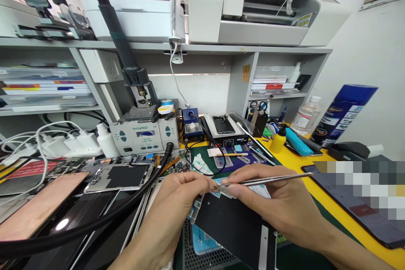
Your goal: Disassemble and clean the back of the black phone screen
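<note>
Thin metal tweezers [278, 178] lie in my right hand [275, 198], pinched between thumb and fingers, with the long end pointing right. My left hand [180, 198] has its thumb and forefinger pressed together at the upper left corner of a black flat panel [234, 228]; what they pinch is too small to make out. Both hands' fingertips nearly meet above the panel's top edge. The panel lies tilted, with a silver strip [263, 247] near its lower right. Below it show a blue item [202, 240] and a black perforated surface [205, 261].
A rework station [145, 137] stands behind, its black hose [126, 206] crossing the left side over phone parts. A large phone [351, 206] lies at right. Behind it stand a yellow bottle [278, 141], a clear bottle [305, 116] and a blue spray can [343, 114].
</note>
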The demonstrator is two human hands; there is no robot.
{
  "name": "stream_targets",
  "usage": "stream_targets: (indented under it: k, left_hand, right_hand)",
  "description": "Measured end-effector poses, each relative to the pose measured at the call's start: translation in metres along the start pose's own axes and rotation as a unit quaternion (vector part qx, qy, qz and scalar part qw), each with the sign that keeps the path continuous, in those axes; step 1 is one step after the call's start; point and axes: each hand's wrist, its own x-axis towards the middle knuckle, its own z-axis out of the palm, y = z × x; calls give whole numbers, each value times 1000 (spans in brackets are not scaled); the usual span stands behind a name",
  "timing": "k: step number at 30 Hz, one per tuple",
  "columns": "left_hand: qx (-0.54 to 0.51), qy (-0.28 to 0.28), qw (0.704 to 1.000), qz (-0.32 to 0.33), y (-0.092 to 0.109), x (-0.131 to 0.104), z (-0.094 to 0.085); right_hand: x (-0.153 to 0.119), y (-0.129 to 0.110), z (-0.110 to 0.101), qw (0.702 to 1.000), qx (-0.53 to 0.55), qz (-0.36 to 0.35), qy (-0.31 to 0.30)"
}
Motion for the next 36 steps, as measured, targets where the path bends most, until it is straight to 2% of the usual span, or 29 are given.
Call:
stream_targets:
  k: [8, 14, 27, 32, 36]
  left_hand:
    - [-9, -11, 1000, -9, 0, -2, 0]
    - [-27, -23, 999, -14, -1, 1, -1]
    - [-27, -9, 999, -14, -1, 1, 0]
    - [2, 17, 1000, 12, 0, 2, 0]
    - [14, 7, 1000, 9, -3, 2, -1]
  right_hand:
    - [1, 1, -1, 999, 11, 25, -33]
    - [-2, 1, -5, 1000, -18, 6, 6]
    - [-1, 3, -3, 1000, -26, 4, 2]
    - [-4, 4, -3, 1000, -24, 6, -2]
    - [-2, 3, -2, 1000, -14, 9, -6]
